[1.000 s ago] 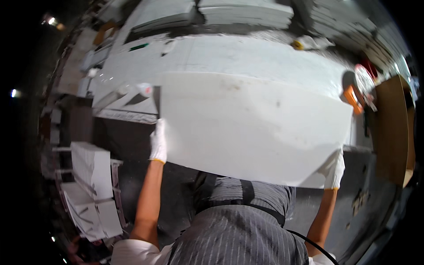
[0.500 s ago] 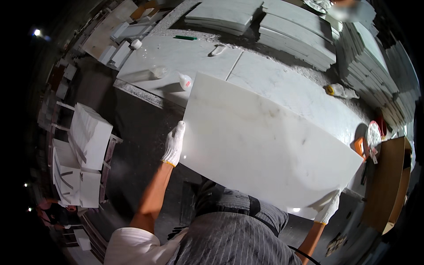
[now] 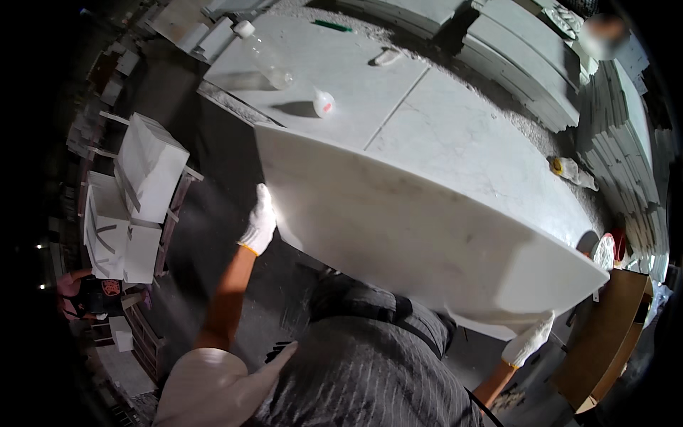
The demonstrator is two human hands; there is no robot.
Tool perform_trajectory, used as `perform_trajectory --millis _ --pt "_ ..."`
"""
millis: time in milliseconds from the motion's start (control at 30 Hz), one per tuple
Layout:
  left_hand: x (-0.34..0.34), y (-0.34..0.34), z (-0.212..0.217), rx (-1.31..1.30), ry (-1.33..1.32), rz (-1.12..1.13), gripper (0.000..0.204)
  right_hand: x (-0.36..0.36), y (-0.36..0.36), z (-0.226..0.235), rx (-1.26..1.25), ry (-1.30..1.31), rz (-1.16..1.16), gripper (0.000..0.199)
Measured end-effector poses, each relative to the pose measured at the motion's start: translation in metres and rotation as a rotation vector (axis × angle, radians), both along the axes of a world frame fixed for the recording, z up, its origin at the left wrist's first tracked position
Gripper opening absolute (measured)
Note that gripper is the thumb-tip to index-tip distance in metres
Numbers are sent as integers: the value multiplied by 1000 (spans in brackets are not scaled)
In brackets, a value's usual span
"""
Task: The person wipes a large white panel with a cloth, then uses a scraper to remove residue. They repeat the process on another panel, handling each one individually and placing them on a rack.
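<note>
A large white marble slab (image 3: pixel 420 228) with faint grey veining is held in front of my body, tilted over the near edge of a worktable (image 3: pixel 455 121) topped with pale stone slabs. My left hand (image 3: pixel 261 222), in a white knit glove with a yellow cuff edge, grips its left end. Its lower right corner is gripped by my right hand (image 3: pixel 528 343), gloved the same way, with the fingers partly hidden. Beyond the slab's far left corner, a small white squeeze bottle (image 3: pixel 324 104) and a clear plastic bottle (image 3: pixel 267 60) are on the table.
A green pen-like stick (image 3: pixel 332 25) lies toward the back. Slab stacks (image 3: pixel 523 60) stand at the far side and right (image 3: pixel 615 128). A cardboard box (image 3: pixel 605 341) is at right. On the left are white blocks (image 3: pixel 146 167) on a rack, with another person (image 3: pixel 89 293) near them.
The slab has tipped steeper, showing its face more narrowly, and its left end has swung left with my left hand. Both hands keep hold. The view has shifted, so the table appears higher.
</note>
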State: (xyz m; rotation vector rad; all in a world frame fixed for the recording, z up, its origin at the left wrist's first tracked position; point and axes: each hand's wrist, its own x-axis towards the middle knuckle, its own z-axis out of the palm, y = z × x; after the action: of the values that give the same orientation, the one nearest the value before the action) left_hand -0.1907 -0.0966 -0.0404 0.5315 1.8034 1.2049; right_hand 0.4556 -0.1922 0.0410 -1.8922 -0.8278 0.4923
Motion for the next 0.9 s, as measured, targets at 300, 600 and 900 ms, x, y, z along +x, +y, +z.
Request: perform_trajectory --millis 300,600,900 --pt "4 -27 24 16 -412 133 76 -49 100 75 -56 14 67 35" --pt "-22 -69 28 9 -205 454 78 -74 188 112 -6 56 299 32" --pt "-38 -81 71 153 -438 770 66 -168 240 145 91 128 538 32"
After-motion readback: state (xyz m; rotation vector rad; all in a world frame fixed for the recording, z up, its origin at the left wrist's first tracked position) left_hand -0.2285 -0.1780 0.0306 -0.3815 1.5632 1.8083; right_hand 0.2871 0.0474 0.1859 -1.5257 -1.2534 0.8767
